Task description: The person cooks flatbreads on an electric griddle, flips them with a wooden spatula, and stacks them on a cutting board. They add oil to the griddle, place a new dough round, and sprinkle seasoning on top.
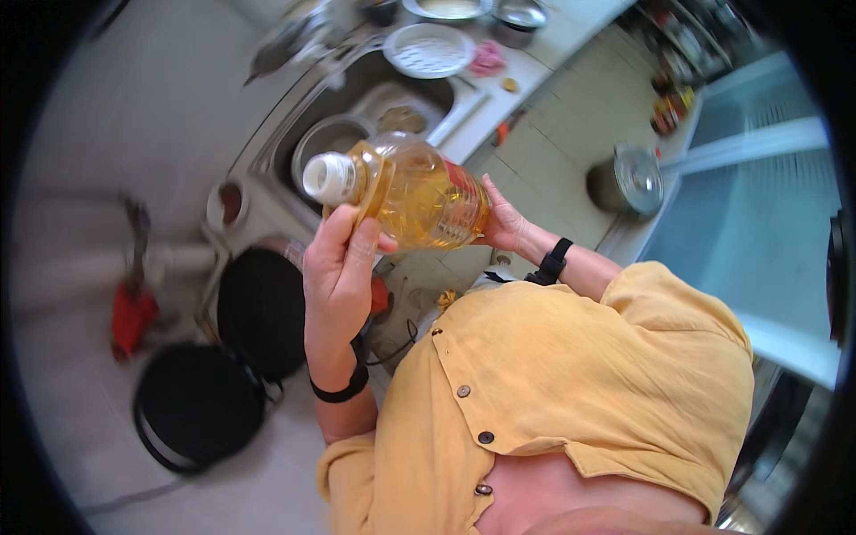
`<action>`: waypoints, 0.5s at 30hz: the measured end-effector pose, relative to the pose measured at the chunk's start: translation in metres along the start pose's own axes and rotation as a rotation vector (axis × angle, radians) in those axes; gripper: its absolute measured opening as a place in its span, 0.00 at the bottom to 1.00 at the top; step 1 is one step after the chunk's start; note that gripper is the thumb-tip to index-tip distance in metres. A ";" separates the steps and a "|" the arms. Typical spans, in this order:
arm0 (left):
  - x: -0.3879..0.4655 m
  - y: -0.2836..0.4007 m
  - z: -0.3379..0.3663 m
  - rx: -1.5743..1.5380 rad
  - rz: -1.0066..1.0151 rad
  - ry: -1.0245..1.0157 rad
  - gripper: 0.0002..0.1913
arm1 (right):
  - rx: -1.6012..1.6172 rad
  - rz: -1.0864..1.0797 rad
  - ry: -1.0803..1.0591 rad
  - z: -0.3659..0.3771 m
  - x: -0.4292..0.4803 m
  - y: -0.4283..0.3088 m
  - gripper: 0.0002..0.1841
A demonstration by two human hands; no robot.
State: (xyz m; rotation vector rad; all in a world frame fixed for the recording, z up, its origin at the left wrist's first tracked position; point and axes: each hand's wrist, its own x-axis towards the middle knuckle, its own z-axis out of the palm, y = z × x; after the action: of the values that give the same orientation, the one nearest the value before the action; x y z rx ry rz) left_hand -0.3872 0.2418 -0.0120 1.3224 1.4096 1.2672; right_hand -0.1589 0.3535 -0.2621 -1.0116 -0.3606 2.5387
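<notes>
A large clear plastic bottle of yellow oil (428,200) is held tilted, almost lying on its side, in front of my chest. Its white top (329,178) points left; whether a cap closes it is hard to tell. My left hand (341,264) grips the yellowish carrying handle (376,177) at the bottle's neck. At the other end, my right hand (503,217) supports the base, its fingers partly hidden behind the bottle. Left of my left forearm, a round black electric griddle (200,404) lies opened out, its two plates side by side.
Behind the bottle is a steel sink (271,157) with a metal bowl (334,127) inside. A white perforated plate (429,50) rests at its edge beside a pink cloth (488,59). A small white cup (217,204) stands near the griddle. To the right, a lidded pot (625,180) stands beside a glass-panelled surface.
</notes>
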 end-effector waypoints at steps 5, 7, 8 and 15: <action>0.087 -0.019 0.134 -0.151 -0.213 -0.326 0.11 | -0.156 -0.044 0.199 -0.161 -0.046 -0.050 0.55; 0.112 -0.044 0.188 -0.079 -0.191 -0.469 0.12 | -0.301 -0.089 0.568 -0.214 -0.054 -0.085 0.52; 0.122 -0.059 0.216 -0.054 -0.263 -0.504 0.12 | -0.489 -0.187 0.589 -0.237 -0.052 -0.118 0.47; 0.171 -0.150 0.337 0.116 -0.380 -0.644 0.12 | -1.597 -0.793 0.584 -0.241 0.017 -0.295 0.33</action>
State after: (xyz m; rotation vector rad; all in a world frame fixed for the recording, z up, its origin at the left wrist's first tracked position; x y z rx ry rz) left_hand -0.1073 0.4652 -0.2039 1.2992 1.1925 0.4500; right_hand 0.0736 0.6469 -0.3336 -1.4697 -2.1486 0.8101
